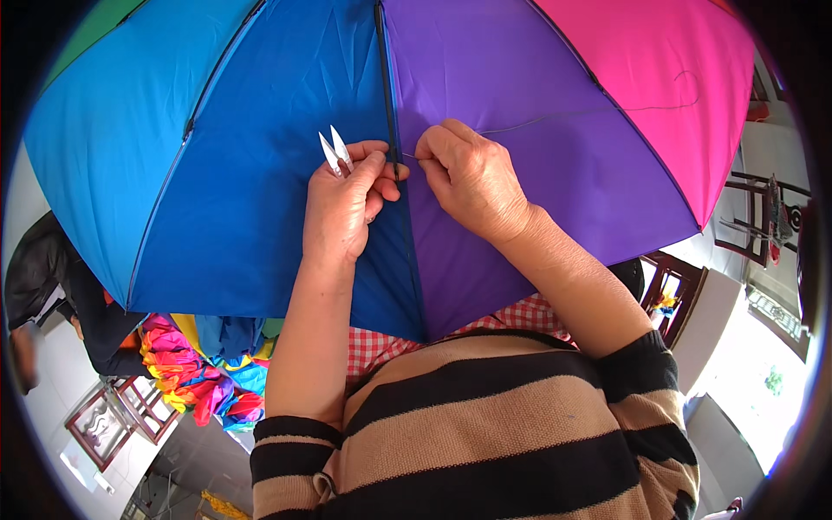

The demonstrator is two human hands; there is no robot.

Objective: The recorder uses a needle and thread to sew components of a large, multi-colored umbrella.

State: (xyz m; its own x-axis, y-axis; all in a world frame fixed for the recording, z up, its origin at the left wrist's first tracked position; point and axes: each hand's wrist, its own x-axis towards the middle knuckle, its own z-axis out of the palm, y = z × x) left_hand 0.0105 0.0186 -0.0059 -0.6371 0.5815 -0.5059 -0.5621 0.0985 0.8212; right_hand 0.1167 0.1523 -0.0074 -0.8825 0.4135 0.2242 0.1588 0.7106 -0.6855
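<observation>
A rainbow umbrella canopy (260, 225) spreads in front of me, its inner side with the ribs facing me. My left hand (340, 208) is closed around small thread snips (334, 152), the pale blades pointing up and away. Its thumb and fingers also reach the dark rib (386, 87) on the seam between the blue and purple panels. Just right of that rib, my right hand (477, 178) pinches a thin sewing needle (411, 157), only partly visible between the fingers. A dark thread (555, 116) runs from this hand across the purple panel onto the pink one, ending in a loose curl.
A bunched heap of multicoloured cloth (204, 368) lies below the canopy at left. Another person in dark clothes (65, 286) is at the far left. Red-and-white checked cloth (520, 319) shows under the canopy's near edge. Dark wooden furniture (676, 286) stands at right.
</observation>
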